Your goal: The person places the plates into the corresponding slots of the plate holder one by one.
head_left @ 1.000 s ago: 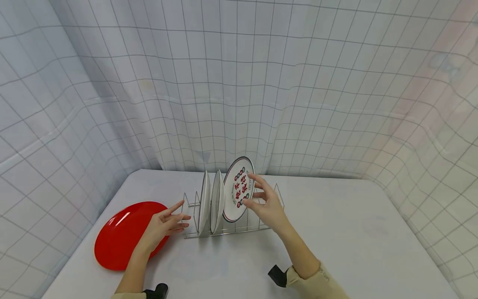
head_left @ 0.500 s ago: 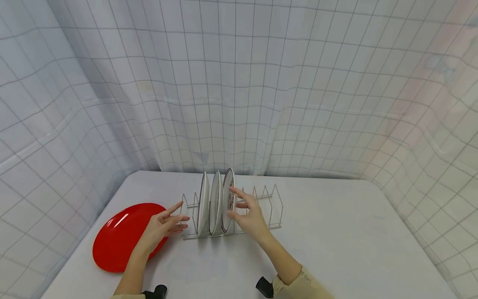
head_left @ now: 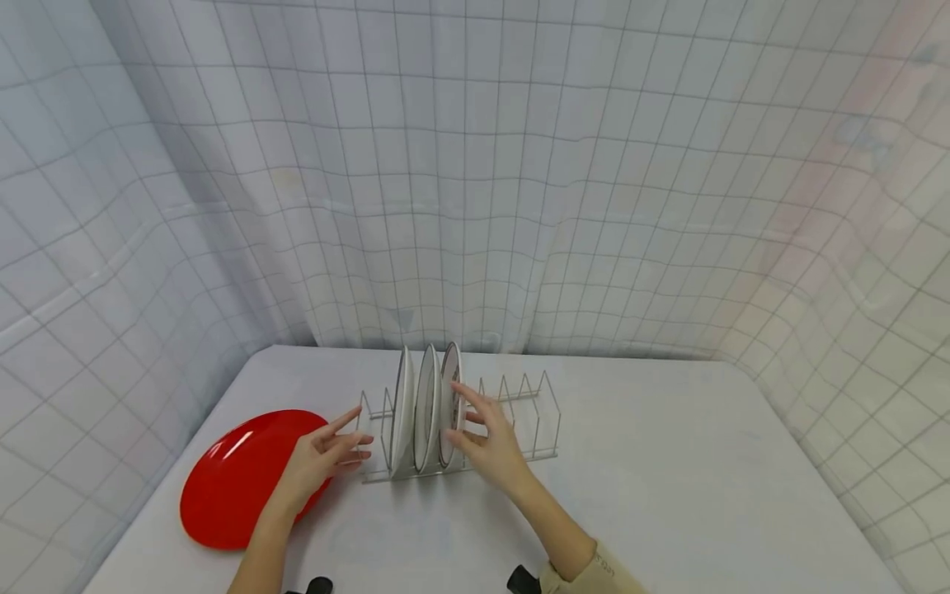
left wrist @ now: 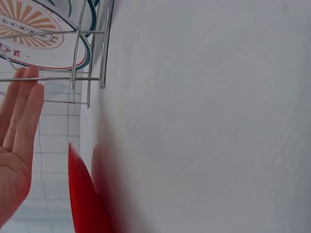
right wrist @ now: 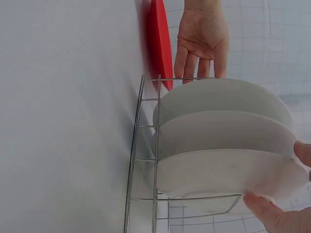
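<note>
A wire plate rack stands on the table with three white plates upright in neighbouring slots. At the right of the three is a dark-rimmed plate; my right hand holds it by the edge, thumb and fingers spread along its rim. The middle plate and the left plate stand beside it. My left hand has its fingers extended at the rack's left end, fingertips right at the end wire. A printed sunburst shows on the outer plate in the left wrist view.
A large red oval platter lies on the white table at the left, partly under my left forearm. Grid-patterned curtains enclose the back and sides. The right part of the rack has several wire dividers.
My right hand has moved left with the dark-rimmed plate, turning it edge-on and lowering it into the slot beside the other two. The left hand stays at the rack's end.
</note>
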Demonstrator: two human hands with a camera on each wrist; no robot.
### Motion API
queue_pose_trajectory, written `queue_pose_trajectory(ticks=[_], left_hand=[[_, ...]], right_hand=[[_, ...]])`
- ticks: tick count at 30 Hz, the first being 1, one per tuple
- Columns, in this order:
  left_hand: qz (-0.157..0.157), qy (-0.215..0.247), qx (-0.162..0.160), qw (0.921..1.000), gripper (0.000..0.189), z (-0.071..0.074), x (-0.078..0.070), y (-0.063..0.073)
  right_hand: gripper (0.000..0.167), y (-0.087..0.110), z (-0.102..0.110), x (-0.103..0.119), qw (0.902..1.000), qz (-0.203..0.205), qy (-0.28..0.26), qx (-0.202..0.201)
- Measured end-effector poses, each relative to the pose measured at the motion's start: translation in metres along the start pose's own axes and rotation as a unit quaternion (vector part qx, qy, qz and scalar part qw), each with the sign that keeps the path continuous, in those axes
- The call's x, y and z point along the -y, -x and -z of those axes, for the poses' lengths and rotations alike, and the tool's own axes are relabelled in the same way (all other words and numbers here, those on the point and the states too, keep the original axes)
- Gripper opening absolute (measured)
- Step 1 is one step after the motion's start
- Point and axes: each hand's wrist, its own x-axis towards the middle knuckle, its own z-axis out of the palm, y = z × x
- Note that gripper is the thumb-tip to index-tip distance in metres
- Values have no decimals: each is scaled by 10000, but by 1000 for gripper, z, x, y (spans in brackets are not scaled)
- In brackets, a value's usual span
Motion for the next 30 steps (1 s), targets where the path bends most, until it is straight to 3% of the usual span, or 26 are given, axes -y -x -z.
queue_pose_trajectory(ticks=[3, 6, 8, 10, 14, 17, 21, 23, 27, 30], left_hand=[[-336, -354, -608, 9970, 51, -5, 0, 7], [-712, -842, -1410, 9838, 46, -6, 1, 15], [-814, -1004, -1874, 9737, 43, -1, 2, 21], [-819, -1199, -2254, 9634, 42, 7, 4, 27], [-652, -1346, -2791, 9485, 44, 28, 14, 40], [-491, -1005, -3120, 9435, 46, 45, 20, 50], [-128, 201, -3555, 9344, 49, 65, 23, 62], [78, 673, -3765, 9240, 52, 75, 26, 68], [717, 1030, -4148, 9012, 57, 95, 32, 77], [993, 1189, -4228, 8929, 63, 111, 41, 81]], right_hand=[[53, 9, -7, 2, 9964, 392, 359, -656], [43, 19, -17, 2, 9787, 1144, 773, -1521], [39, 26, -24, 2, 9647, 1695, 890, -1808], [37, 32, -31, -1, 9557, 2215, 884, -1725], [35, 41, -45, -9, 9587, 2592, 579, -1014], [32, 47, -56, -19, 9768, 2116, 194, -264], [35, 50, -73, -42, 9920, 951, -244, 792], [39, 49, -80, -53, 9912, 501, -377, 1163], [47, 44, -92, -64, 9830, -265, -861, 1600], [52, 40, -99, -65, 9710, -844, -1133, 1930]])
